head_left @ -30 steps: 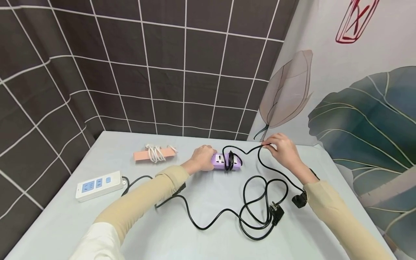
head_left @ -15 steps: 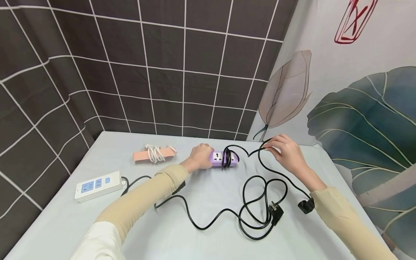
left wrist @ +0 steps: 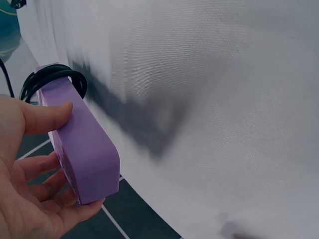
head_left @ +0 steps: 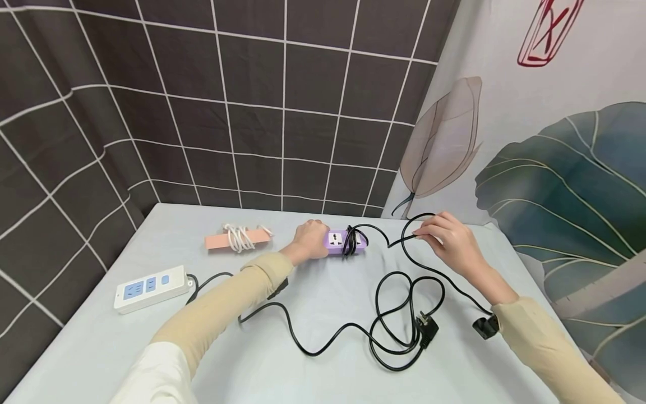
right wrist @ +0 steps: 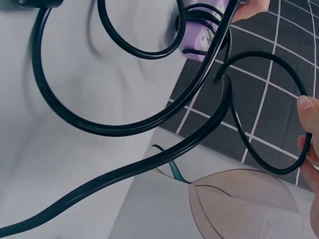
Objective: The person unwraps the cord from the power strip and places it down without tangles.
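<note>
A purple power strip [head_left: 335, 241] with white sockets is gripped at its left end by my left hand [head_left: 310, 239]. In the left wrist view, the thumb presses one face of the strip [left wrist: 87, 134] and the fingers curl under the other. Several turns of black cord [left wrist: 52, 77] wrap round its far part. My right hand [head_left: 451, 241] pinches that black cord between thumb and fingers, off to the right. Between the hands the cord bends and loops. From the right hand its length runs down to a black plug [head_left: 486, 326] by the right sleeve.
A white power strip [head_left: 151, 289] with blue sockets lies at left; its black cord [head_left: 348, 326] snakes across the table to a coil with a black plug [head_left: 428, 330]. An orange strip [head_left: 218, 242] wrapped in white cord [head_left: 239, 238] lies at the back. Dark gridded cloth hangs behind.
My right hand has moved slightly right and down with the cord, and the plug by the sleeve has shifted right. The purple power strip and left hand have moved slightly left.
</note>
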### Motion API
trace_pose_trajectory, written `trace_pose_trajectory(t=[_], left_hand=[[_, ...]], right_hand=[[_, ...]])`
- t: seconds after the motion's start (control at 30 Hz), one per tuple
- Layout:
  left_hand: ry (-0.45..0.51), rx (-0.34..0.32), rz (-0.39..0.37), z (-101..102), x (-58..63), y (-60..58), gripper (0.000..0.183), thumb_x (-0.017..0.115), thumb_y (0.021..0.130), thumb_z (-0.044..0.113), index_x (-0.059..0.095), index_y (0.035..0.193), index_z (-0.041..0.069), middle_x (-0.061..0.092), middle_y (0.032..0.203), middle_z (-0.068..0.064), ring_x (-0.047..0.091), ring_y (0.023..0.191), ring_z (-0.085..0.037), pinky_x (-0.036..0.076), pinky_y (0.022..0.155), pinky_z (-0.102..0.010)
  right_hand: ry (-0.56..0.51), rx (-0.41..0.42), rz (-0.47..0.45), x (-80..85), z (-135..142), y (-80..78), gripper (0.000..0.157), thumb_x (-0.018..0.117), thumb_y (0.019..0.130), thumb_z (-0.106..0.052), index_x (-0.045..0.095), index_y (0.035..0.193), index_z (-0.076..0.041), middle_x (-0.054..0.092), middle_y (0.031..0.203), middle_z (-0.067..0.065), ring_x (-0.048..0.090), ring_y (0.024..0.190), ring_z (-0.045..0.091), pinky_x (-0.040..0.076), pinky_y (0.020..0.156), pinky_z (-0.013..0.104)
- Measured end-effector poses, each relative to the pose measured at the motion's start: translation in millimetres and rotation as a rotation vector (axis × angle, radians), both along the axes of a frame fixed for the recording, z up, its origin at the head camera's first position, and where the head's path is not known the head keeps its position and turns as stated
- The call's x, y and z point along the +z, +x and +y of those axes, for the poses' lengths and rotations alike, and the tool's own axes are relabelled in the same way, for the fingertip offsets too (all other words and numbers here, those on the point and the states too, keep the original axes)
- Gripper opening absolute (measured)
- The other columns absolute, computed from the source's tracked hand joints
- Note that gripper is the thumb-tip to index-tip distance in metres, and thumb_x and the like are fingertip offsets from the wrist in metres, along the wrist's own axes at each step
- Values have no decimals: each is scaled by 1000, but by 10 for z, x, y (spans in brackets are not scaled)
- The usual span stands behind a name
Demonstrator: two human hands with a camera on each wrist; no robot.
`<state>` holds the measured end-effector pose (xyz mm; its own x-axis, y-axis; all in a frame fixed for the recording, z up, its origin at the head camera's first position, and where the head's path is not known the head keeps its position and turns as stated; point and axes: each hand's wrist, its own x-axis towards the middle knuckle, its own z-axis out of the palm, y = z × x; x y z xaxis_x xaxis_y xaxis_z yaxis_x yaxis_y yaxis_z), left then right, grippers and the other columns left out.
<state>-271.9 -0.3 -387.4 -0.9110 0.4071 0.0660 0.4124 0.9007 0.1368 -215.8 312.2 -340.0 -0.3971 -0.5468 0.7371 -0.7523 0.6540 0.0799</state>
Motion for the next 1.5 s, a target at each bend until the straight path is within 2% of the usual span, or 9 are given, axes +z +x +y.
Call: trace_pose_trajectory(t=[0.13,0.23,0.3,0.43,0.67,0.77,0.87,0.97,1.5], left_hand=[[12,11,2,-11,-2,-5,40,75,70,17,68,108,6,66,96,-9,59,86,-22,53,68,-35],[22,32,14,-19,-13,-16,40,75,70,17,68,107,6,65,95,-9,59,86,-22,53,68,-35],[31,50,22,-26,-23,-29,39,75,69,17,69,106,6,65,95,-9,59,86,-23,53,68,-36],[49,82,26,-42,-39,-52,38,74,70,18,69,105,7,65,95,-9,59,88,-23,53,69,-37],[97,113,46,-81,-44,-61,39,74,70,20,68,106,6,64,95,-9,59,88,-23,54,69,-37],[114,125,49,-88,-30,-54,41,74,71,20,67,108,6,65,97,-10,60,90,-24,54,70,-38],[124,135,58,-93,-19,-54,43,73,71,20,67,110,6,64,99,-11,60,92,-25,54,71,-39],[127,141,73,-103,-7,-52,45,73,71,20,66,113,5,64,99,-12,61,94,-26,54,71,-40],[171,126,99,-117,46,15,56,74,73,22,62,125,4,65,106,-14,60,98,-28,55,75,-41]], right_hand=[[6,26,3,-6,23,23,4,72,83,-10,74,84,-6,68,82,5,57,80,21,43,57,29],[14,29,2,-18,51,34,30,55,96,-27,74,85,-7,68,82,4,57,80,20,44,59,29],[20,21,-8,-23,76,44,33,52,97,-29,74,86,-8,68,83,3,57,81,20,45,61,30],[20,12,-16,-39,135,54,15,64,91,-18,74,86,-8,68,83,3,58,82,20,45,62,31],[38,-20,-38,-75,249,63,45,45,98,-38,74,84,-7,69,83,4,58,82,20,45,66,31],[27,-6,-33,-111,279,65,29,57,94,-29,74,84,-8,69,82,4,58,81,20,45,65,31],[12,7,-23,-151,305,63,6,76,78,-7,74,83,-8,68,81,4,57,79,20,43,65,29],[19,-14,-37,-184,341,62,26,80,62,8,74,83,-7,68,81,4,56,79,20,43,69,29],[51,-210,-107,-401,609,-48,24,81,62,6,73,79,-10,69,80,4,58,81,19,44,67,31]])
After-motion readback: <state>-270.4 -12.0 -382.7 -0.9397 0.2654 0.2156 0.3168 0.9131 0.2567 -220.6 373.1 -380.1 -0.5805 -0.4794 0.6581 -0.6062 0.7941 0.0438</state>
